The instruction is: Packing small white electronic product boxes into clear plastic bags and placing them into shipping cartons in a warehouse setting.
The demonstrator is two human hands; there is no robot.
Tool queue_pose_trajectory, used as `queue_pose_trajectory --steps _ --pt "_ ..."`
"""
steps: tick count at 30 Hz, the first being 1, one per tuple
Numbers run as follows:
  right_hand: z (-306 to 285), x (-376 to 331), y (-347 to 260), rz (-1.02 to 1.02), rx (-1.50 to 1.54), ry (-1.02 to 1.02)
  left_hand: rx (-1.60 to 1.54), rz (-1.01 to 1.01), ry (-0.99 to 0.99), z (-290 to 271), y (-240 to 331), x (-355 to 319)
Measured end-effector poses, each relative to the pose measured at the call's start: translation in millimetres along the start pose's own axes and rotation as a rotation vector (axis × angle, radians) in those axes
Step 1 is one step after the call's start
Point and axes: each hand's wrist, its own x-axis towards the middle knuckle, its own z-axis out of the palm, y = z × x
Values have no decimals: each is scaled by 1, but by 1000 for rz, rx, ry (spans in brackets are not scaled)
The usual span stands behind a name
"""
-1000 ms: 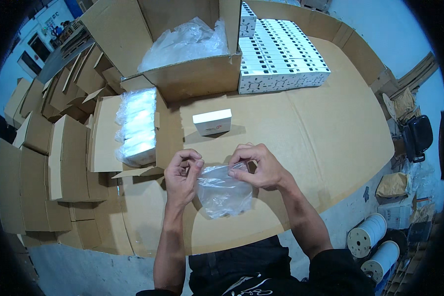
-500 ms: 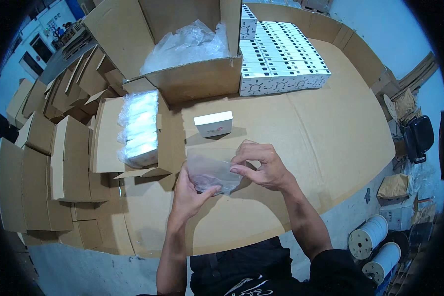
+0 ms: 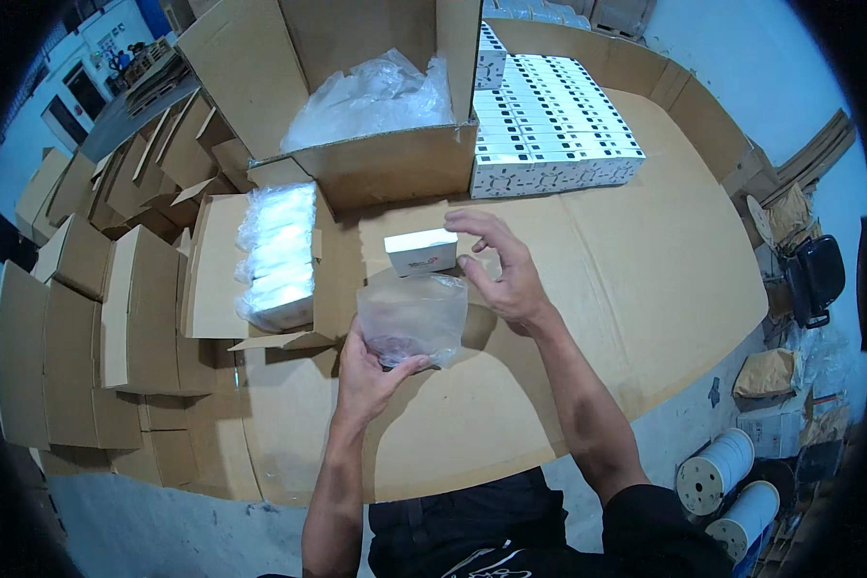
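Note:
A translucent plastic bag (image 3: 416,313) is gripped at its lower left edge by my left hand (image 3: 376,373), with the thumb across its front. Just beyond the bag, a small white box (image 3: 421,251) stands on the cardboard table top (image 3: 588,289). My right hand (image 3: 501,270) is at the right end of that box, fingers curved and apart from the thumb. Whether the fingertips touch the box, I cannot tell. Nothing shows between the right fingers.
To the left, an open carton (image 3: 212,270) holds a row of bubble-wrapped white boxes (image 3: 281,255). Behind stands a larger carton (image 3: 395,164) with clear plastic bags (image 3: 376,101). Stacked white patterned boxes (image 3: 559,125) occupy the far right. Folded cartons (image 3: 149,318) crowd the left edge.
My right hand has let go of the bag's edge and moved up and away to the white box. The left hand keeps its hold on the bag.

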Motion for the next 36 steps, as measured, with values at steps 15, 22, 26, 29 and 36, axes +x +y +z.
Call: queue_pose_trajectory --steps 15,22,26,29,36 --pt "18 -9 26 165 366 299 40 -8 -18 -4 -2 5" --pt "9 -10 12 246 801 383 -1 -24 -6 -4 2 9" --pt "6 -11 9 224 779 288 48 -7 -16 -6 1 10" --pt "2 -13 12 286 702 196 43 -15 2 -8 -3 11" --pt "0 -15 22 339 594 73 76 0 11 -7 -1 13"
